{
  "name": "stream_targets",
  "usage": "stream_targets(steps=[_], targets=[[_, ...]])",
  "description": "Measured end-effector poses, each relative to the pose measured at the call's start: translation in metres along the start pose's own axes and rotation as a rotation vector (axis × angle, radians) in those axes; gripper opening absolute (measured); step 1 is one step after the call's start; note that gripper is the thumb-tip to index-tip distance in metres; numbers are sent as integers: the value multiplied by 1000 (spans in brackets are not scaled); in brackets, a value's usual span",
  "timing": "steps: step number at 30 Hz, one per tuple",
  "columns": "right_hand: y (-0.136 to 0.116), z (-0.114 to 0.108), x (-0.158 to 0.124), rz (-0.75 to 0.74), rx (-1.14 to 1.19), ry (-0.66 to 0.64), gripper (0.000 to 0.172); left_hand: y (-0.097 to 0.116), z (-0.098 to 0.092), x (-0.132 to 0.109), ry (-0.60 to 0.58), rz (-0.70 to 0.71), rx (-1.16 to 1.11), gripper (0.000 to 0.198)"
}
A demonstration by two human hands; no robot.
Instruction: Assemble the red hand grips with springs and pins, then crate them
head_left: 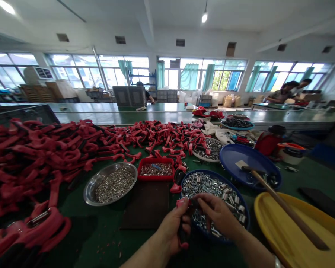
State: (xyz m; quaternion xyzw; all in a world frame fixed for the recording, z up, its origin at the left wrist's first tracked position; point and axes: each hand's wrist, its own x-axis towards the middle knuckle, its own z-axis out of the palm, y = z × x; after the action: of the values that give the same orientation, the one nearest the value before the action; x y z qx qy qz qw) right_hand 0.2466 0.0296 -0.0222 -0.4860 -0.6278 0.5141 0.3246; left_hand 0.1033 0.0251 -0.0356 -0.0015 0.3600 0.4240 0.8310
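1. On the green workbench (106,219), the left hand (171,227) is closed around a red-and-black tool (183,238).
2. The right hand (216,214) pinches at the tool's upper end; its exact grip is hidden.
3. The tool is held above a blue tray (247,219) of steel nuts and sleeves.
4. Farther left, a steel bowl (85,190) and a red tray (155,159) stand near a heap of red handles (44,156).

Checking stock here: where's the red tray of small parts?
In the head view, the red tray sits on the bench just below the heap of red handles, with the steel bowl to its left and the blue tray of nuts to its lower right.
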Motion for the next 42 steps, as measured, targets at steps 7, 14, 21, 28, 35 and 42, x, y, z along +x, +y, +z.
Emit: stream_targets(steps=[7, 14, 21, 28, 35, 42], targets=[[-21, -3, -15, -241, -246, 148, 26, -1, -7, -9, -112, -31, -39, 18], [-20, 8, -27, -331, -284, 219, 24, 2, -15, -18, -266, -87, -160, 22], [-31, 12, -35, -616, -754, 263, 20, -1, -24, -24, -410, 66, 34, 33], [-49, 36, -46, -910, -1121, 359, 30, 4, -31, -47, -446, 336, 393, 50], [-41, 47, -42, -905, -1102, 388, 25, 13, -40, -53, -409, 489, 494, 52], [-30, 51, -22, -362, -646, 80, 56, 16, -43, -42, -61, 445, 563, 41]])
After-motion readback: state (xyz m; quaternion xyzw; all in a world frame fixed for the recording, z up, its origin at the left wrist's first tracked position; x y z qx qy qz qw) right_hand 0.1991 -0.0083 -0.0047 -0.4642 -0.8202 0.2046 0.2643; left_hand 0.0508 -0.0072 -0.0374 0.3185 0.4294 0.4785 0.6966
